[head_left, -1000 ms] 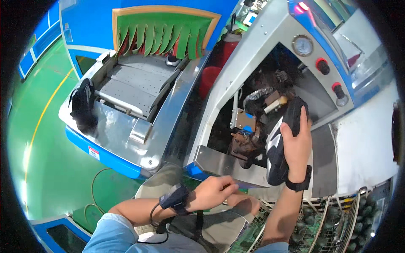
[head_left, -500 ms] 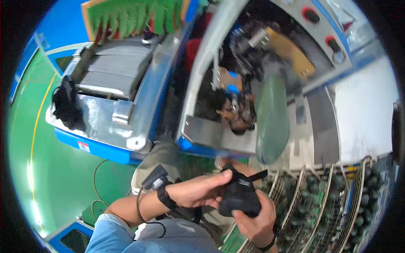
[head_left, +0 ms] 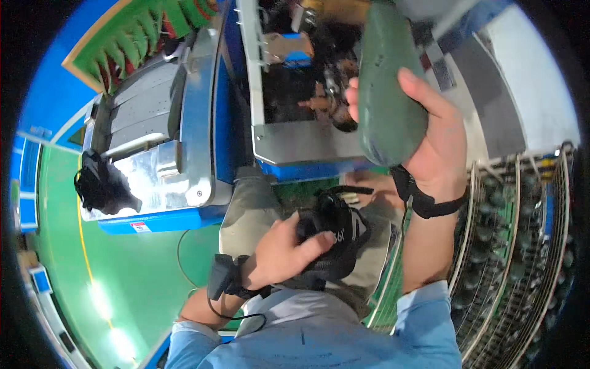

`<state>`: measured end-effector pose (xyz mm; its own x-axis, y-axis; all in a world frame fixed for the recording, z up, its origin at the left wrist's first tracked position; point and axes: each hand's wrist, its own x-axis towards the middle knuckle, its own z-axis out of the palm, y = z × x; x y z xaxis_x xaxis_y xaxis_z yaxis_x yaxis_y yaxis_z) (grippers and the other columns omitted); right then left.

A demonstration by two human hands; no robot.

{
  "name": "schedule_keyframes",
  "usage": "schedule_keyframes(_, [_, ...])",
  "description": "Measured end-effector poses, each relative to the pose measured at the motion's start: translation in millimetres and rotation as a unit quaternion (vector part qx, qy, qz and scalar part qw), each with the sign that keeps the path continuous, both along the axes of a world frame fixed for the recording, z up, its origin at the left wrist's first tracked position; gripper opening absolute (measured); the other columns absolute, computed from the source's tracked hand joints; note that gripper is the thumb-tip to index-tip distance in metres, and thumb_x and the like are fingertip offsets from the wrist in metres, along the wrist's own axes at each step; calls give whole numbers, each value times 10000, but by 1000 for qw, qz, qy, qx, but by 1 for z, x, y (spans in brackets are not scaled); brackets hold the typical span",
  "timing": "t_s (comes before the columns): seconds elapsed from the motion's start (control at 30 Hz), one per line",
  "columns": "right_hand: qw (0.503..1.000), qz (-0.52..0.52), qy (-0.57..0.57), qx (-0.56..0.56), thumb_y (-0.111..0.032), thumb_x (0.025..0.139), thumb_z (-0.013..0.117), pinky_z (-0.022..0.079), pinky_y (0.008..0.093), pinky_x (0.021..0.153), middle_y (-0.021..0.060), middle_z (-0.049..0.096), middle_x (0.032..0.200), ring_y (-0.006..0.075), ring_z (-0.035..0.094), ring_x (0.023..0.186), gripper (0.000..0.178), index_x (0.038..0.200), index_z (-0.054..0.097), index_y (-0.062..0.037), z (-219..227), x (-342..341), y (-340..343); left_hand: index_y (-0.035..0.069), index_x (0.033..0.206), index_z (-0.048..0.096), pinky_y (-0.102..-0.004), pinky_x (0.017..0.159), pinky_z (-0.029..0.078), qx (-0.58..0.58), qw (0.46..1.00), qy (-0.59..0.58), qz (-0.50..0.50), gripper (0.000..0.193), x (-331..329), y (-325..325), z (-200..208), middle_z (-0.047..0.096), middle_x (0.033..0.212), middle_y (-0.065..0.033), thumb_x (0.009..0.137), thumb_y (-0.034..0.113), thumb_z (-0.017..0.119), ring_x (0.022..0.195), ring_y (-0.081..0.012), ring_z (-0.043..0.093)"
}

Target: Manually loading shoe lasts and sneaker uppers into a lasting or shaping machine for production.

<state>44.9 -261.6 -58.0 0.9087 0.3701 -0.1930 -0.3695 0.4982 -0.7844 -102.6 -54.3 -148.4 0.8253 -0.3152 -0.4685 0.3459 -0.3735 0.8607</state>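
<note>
In my left hand (head_left: 287,249) is a black shoe upper (head_left: 329,246) with a pull strap at its top, held low in front of my body. The thumb lies across its side. My right hand (head_left: 433,132) is wrapped round the lower part of a dark green shoe last (head_left: 387,92), thumb on one side and fingertips showing on the other. The last stands sole-side toward me at the front of the machine (head_left: 319,140). Its mount is hidden.
To the left, a blue conveyor machine (head_left: 163,218) carries another black shoe (head_left: 95,184) on its metal end, below a green fringed curtain (head_left: 132,46). Wire racks (head_left: 513,246) with several dark lasts stand at right. A white panel (head_left: 522,80) is at far right.
My right hand has let go of the shoe upper and moved up onto the green last. My left hand keeps the upper, now slightly lower. The view has shifted.
</note>
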Motion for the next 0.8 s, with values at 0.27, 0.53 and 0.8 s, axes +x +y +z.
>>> schedule_keyframes(0.27, [974,-197,-51,101,-368,851,750,619,453,721,253,642,1180,383,712,867,738,1401,458,29,-109,-142,-136,-7,1134,621,-324,905,451,-136,990,18,25,365,-4,-22,-50,633,1069,-55,868,242,639,1003,-165,552])
schedule_keyframes(0.53, [778,-424,-26,464,-380,887,705,625,324,823,211,659,1163,248,713,963,601,1302,555,28,-142,-215,-280,24,1276,559,-334,899,497,-236,960,86,124,454,21,-46,-69,611,1168,-68,910,290,599,1007,-185,605])
schedule_keyframes(0.8, [623,-455,-200,604,-304,897,718,576,311,707,71,614,872,191,638,749,371,1025,574,14,-160,-159,-423,20,1191,605,-309,910,432,-120,987,36,101,567,14,-59,-29,578,1120,-60,806,414,741,1014,-161,534])
